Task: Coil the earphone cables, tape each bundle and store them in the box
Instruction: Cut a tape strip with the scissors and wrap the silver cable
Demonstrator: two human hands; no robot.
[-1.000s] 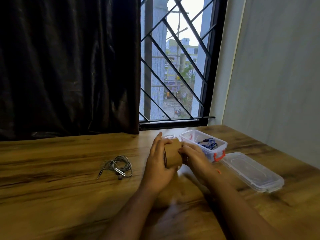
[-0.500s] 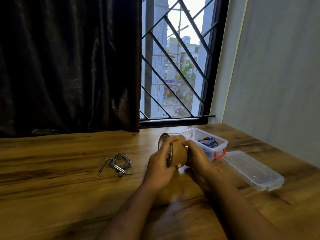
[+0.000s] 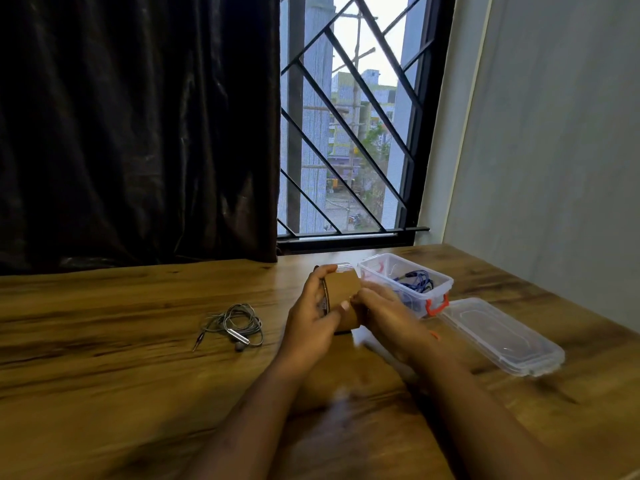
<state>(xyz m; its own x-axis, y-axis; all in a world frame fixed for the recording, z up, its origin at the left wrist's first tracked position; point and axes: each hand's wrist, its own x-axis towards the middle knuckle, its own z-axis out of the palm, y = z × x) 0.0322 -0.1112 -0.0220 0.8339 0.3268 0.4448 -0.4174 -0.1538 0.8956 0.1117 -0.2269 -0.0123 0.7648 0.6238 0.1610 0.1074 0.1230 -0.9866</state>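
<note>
tape roll (image 3: 343, 292) rotated, left hand (image 3: 307, 322) and right hand (image 3: 388, 310) gripping it, wooden table (image 3: 104, 375) (dark curtain (image 3: 138, 133) behind)

a wooden table (image 3: 104, 393) is seen. taking as reference the grip of the left hand (image 3: 311, 317) and right hand (image 3: 388, 310) on the tape roll (image 3: 343, 292), a grey earphone bundle (image 3: 233, 323) is laid well to its left. a clear box (image 3: 446, 284) is set just beyond it to the right, and the lid (image 3: 502, 336) is laid flat farther right.
</note>
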